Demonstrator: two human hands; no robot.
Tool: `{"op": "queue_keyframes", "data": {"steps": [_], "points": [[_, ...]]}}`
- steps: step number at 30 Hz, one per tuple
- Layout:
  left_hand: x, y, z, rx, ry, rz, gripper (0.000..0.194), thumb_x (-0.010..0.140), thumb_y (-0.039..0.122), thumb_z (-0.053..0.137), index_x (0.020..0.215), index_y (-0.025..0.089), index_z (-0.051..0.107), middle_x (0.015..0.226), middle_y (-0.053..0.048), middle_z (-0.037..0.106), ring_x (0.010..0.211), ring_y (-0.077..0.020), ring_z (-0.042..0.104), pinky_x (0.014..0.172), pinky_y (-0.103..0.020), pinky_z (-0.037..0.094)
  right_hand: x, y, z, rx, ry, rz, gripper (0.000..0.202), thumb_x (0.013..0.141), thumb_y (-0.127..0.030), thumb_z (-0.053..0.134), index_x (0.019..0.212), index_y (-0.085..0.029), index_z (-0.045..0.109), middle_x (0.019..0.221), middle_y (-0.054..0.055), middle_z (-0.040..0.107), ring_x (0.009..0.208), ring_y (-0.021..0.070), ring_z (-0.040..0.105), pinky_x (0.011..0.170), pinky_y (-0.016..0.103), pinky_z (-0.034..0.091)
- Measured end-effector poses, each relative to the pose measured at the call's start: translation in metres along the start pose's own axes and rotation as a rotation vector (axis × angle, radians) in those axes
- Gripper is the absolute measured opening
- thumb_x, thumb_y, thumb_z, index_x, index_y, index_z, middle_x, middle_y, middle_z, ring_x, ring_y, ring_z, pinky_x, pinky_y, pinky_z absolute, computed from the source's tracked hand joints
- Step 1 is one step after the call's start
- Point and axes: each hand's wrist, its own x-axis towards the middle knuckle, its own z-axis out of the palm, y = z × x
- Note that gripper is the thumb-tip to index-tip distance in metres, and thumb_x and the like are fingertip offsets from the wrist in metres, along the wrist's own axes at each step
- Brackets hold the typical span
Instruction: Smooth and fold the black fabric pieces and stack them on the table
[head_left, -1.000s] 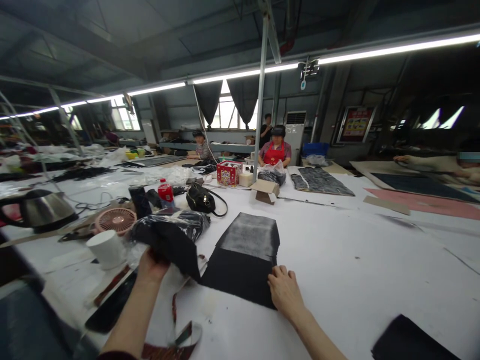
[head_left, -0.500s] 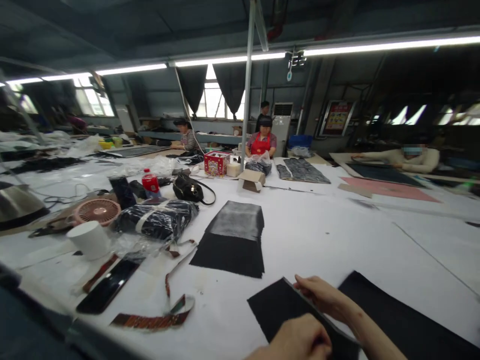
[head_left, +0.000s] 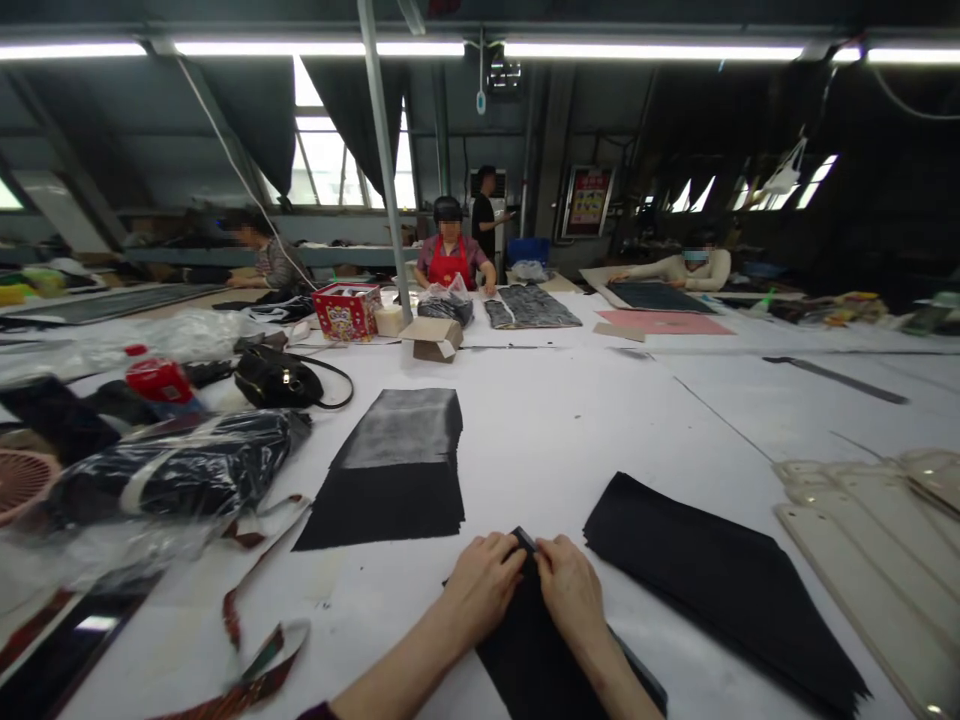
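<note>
A black fabric piece (head_left: 536, 650) lies at the front of the white table, its far end pinched between my two hands. My left hand (head_left: 484, 585) grips the left side of that end, fingers bent. Close beside it, my right hand (head_left: 571, 590) holds the folded edge with fingertips pressed together. To the right is a fanned stack of black pieces (head_left: 720, 580). Beyond my left hand sits another stack (head_left: 397, 465), its far part greyish and its near part plain black.
At the left lie a plastic-wrapped bundle (head_left: 180, 465), a patterned strap (head_left: 232, 620), a phone (head_left: 82, 640) and a black bag (head_left: 281, 378). Pale templates (head_left: 862, 560) lie at the right edge. Several people are across the table, one in a red apron (head_left: 450, 268).
The view has swung right. My hands have come together at the far end of the black piece, which now points away from me. The templates at the right have come into view.
</note>
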Motion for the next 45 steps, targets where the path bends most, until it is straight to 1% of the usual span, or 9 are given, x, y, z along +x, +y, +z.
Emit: {"op": "queue_keyframes", "data": {"steps": [3, 9, 13, 16, 20, 25, 29, 34, 45], "points": [[0.003, 0.0, 0.006, 0.057, 0.011, 0.015, 0.024, 0.091, 0.015, 0.048, 0.113, 0.021, 0.055, 0.108, -0.006, 0.059, 0.099, -0.0218, 0.054, 0.084, -0.036, 0.046, -0.005, -0.003, 0.009, -0.069, 0.079, -0.022, 0.028, 0.09, -0.015, 0.04, 0.1, -0.021, 0.066, 0.087, 0.007, 0.061, 0.087, 0.0203, 0.057, 0.079, 0.029, 0.038], [0.003, -0.011, 0.01, 0.053, 0.06, -0.032, 0.028, 0.09, 0.012, 0.045, 0.116, 0.019, 0.054, 0.106, -0.007, 0.059, 0.096, -0.0222, 0.054, 0.085, -0.037, 0.046, 0.004, -0.004, 0.023, -0.127, 0.147, -0.145, 0.027, 0.093, -0.012, 0.04, 0.097, -0.022, 0.064, 0.085, 0.004, 0.057, 0.084, 0.0177, 0.054, 0.078, 0.029, 0.037], [0.005, -0.016, 0.016, 0.04, 0.066, -0.066, 0.044, 0.09, 0.011, 0.044, 0.133, 0.018, 0.043, 0.111, -0.009, 0.059, 0.1, -0.0226, 0.054, 0.088, -0.037, 0.045, 0.002, 0.001, 0.033, -0.217, 0.274, -0.334, 0.028, 0.093, -0.011, 0.038, 0.11, -0.02, 0.059, 0.084, 0.005, 0.055, 0.082, 0.0191, 0.051, 0.076, 0.032, 0.038], [0.005, -0.017, 0.021, 0.066, 0.066, -0.077, 0.051, 0.091, 0.011, 0.043, 0.141, 0.02, 0.036, 0.116, -0.009, 0.057, 0.102, -0.0229, 0.053, 0.09, -0.038, 0.045, -0.001, 0.003, 0.036, -0.248, 0.293, -0.404, 0.032, 0.093, -0.011, 0.037, 0.12, -0.018, 0.054, 0.086, 0.006, 0.055, 0.082, 0.0199, 0.05, 0.074, 0.033, 0.039], [0.004, -0.019, 0.023, 0.062, 0.075, -0.093, 0.047, 0.091, 0.011, 0.042, 0.137, 0.022, 0.042, 0.117, -0.009, 0.056, 0.104, -0.023, 0.052, 0.091, -0.038, 0.045, -0.003, 0.002, 0.037, -0.273, 0.283, -0.432, 0.035, 0.091, -0.009, 0.038, 0.121, -0.018, 0.052, 0.088, 0.006, 0.054, 0.081, 0.0208, 0.049, 0.073, 0.035, 0.04], [0.002, -0.021, 0.026, 0.021, 0.121, -0.12, 0.042, 0.092, 0.014, 0.043, 0.133, 0.022, 0.048, 0.117, -0.009, 0.056, 0.105, -0.0233, 0.053, 0.092, -0.039, 0.046, -0.005, 0.0, 0.038, -0.304, 0.279, -0.448, 0.036, 0.088, -0.007, 0.041, 0.121, -0.017, 0.052, 0.09, 0.007, 0.054, 0.081, 0.0217, 0.05, 0.073, 0.037, 0.041], [0.002, -0.021, 0.028, -0.008, 0.15, -0.134, 0.04, 0.091, 0.014, 0.045, 0.13, 0.022, 0.051, 0.116, -0.009, 0.057, 0.105, -0.0238, 0.054, 0.092, -0.039, 0.047, -0.006, -0.002, 0.038, -0.324, 0.272, -0.443, 0.036, 0.087, -0.005, 0.043, 0.12, -0.016, 0.053, 0.09, 0.007, 0.055, 0.082, 0.0218, 0.051, 0.074, 0.036, 0.041], [0.001, -0.022, 0.031, -0.004, 0.189, -0.13, 0.039, 0.092, 0.015, 0.044, 0.129, 0.023, 0.053, 0.117, -0.009, 0.058, 0.105, -0.0233, 0.055, 0.093, -0.041, 0.047, -0.005, -0.004, 0.038, -0.342, 0.307, -0.447, 0.035, 0.088, -0.005, 0.042, 0.117, -0.017, 0.056, 0.09, 0.007, 0.056, 0.082, 0.0217, 0.052, 0.075, 0.036, 0.041], [0.002, -0.019, 0.032, 0.021, 0.133, -0.167, 0.039, 0.09, 0.013, 0.045, 0.129, 0.017, 0.051, 0.12, -0.01, 0.057, 0.109, -0.0245, 0.053, 0.097, -0.041, 0.044, -0.004, -0.003, 0.038, -0.373, 0.261, -0.448, 0.034, 0.088, -0.006, 0.044, 0.117, -0.019, 0.055, 0.092, 0.006, 0.056, 0.084, 0.022, 0.051, 0.075, 0.037, 0.04]]}}
